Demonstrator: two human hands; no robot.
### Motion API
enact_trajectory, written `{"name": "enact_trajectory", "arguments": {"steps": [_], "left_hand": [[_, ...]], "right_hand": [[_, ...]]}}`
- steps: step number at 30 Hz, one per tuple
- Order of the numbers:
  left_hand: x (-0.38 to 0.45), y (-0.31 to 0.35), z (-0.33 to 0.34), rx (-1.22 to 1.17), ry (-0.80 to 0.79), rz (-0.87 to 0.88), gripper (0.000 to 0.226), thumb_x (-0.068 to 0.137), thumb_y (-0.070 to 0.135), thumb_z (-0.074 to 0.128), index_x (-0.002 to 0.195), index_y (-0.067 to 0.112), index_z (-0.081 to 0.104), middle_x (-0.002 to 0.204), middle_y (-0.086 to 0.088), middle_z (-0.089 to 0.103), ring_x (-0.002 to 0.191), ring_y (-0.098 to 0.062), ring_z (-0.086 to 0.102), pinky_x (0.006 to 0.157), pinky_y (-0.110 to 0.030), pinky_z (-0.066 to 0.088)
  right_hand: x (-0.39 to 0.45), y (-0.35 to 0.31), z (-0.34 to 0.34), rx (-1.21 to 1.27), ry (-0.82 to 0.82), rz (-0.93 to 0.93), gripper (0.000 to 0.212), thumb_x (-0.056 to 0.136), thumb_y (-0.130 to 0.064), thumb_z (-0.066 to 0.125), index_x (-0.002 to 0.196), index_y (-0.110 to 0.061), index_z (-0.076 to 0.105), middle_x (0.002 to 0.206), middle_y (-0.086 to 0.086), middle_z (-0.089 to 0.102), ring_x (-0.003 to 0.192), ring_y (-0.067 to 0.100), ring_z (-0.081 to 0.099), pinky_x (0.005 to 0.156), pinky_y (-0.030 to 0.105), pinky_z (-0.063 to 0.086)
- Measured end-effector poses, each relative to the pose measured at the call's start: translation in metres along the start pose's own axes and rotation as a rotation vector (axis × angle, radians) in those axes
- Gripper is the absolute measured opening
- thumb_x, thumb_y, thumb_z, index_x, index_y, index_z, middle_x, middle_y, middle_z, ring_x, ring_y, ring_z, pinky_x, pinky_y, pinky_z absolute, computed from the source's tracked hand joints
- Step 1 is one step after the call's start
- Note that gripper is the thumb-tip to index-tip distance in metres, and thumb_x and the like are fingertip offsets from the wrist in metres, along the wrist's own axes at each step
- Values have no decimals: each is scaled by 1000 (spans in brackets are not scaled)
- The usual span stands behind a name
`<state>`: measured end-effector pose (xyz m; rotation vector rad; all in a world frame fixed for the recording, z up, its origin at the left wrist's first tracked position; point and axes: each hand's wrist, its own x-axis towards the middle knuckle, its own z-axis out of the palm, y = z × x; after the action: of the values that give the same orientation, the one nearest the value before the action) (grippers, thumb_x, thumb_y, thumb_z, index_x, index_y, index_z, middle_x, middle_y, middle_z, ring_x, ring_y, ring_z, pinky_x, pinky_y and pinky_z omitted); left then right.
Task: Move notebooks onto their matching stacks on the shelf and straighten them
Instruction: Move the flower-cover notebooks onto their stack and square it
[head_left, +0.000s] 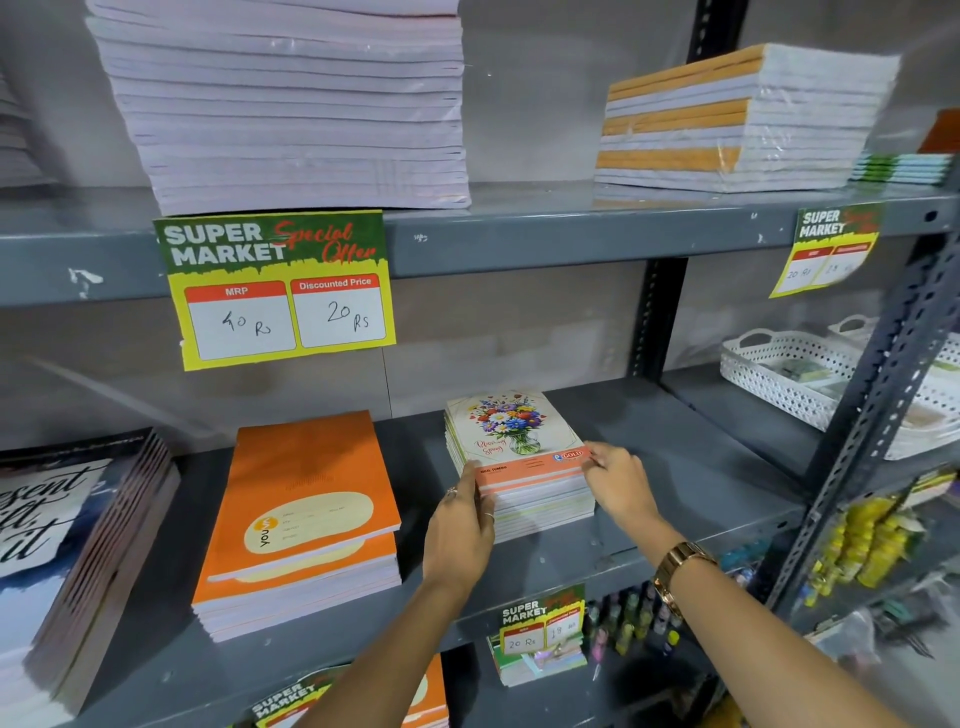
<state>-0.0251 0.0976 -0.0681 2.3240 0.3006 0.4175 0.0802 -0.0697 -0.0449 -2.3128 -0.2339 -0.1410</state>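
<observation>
Your left hand (457, 535) and right hand (618, 483) press flat-fingered on the stack (545, 504) corners; covers look light and slick, so nudge the edges.

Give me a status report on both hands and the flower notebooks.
Left hand pressing flower notebook stack at its left front corner. Right hand touching its right edge. Orange stack beside it, apart; nothing blocking.

dark notebook stack (78, 561) cut off at left edge, tall pale stack (291, 114) cropped at top, far price tag (828, 249) blurred
</observation>
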Motion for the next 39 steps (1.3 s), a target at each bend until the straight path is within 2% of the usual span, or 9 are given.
{"name": "enact_trajectory", "arguments": {"steps": [11,16,19,27,31,34,36,39], "left_hand": [[1,-1,0,60,-16,-19,57,96,21,48,146,27,22,129,-3,58,113,-17,60,92,-34,54],[2,-1,-2,85,-15,-3,55,97,26,47,146,26,23,130,-2,58,113,-17,61,91,-34,54],[1,0,-4,119,-17,6,54,97,30,46,146,26,23,128,-2,59,112,-17,61,91,-34,54],[-2,2,-6,140,-12,14,52,97,27,45,146,24,25,126,-4,61,110,-18,63,92,-36,55],[-2,2,-6,180,-19,22,53,97,25,45,146,23,25,125,-5,61,110,-18,62,92,-36,55],[-2,3,-7,224,-19,37,51,98,24,45,145,21,26,125,-7,61,111,-20,62,93,-36,55],[-2,3,-7,261,-17,52,49,98,25,43,145,20,27,124,-9,61,110,-20,62,92,-35,55],[-2,4,-8,317,-17,75,47,99,25,42,143,19,29,123,-10,61,110,-21,61,92,-35,56]], "right_hand": [[1,10,-2,25,-69,-46,33,93,-4,40,113,-17,63,104,9,71,95,26,64,85,43,55],[0,12,1,44,-52,-38,34,95,-6,39,122,-15,58,111,11,69,100,27,62,90,42,53],[-1,13,3,45,-23,-20,40,96,-9,39,134,-15,48,119,12,65,106,28,60,94,39,49],[0,15,5,59,4,-34,40,94,-5,43,133,-11,51,118,15,67,104,29,61,91,36,49],[-1,16,6,77,7,-30,42,93,-7,48,134,-12,49,114,13,69,91,22,60,87,31,48],[-1,17,6,73,4,-23,44,92,-9,49,136,-12,47,116,12,68,96,22,60,89,30,47],[-2,18,6,69,-6,-10,46,92,-11,50,138,-13,45,112,11,68,95,23,62,84,29,48],[-3,20,6,28,-22,-30,49,91,-14,52,139,-15,43,98,9,68,81,21,60,72,26,46]]}}
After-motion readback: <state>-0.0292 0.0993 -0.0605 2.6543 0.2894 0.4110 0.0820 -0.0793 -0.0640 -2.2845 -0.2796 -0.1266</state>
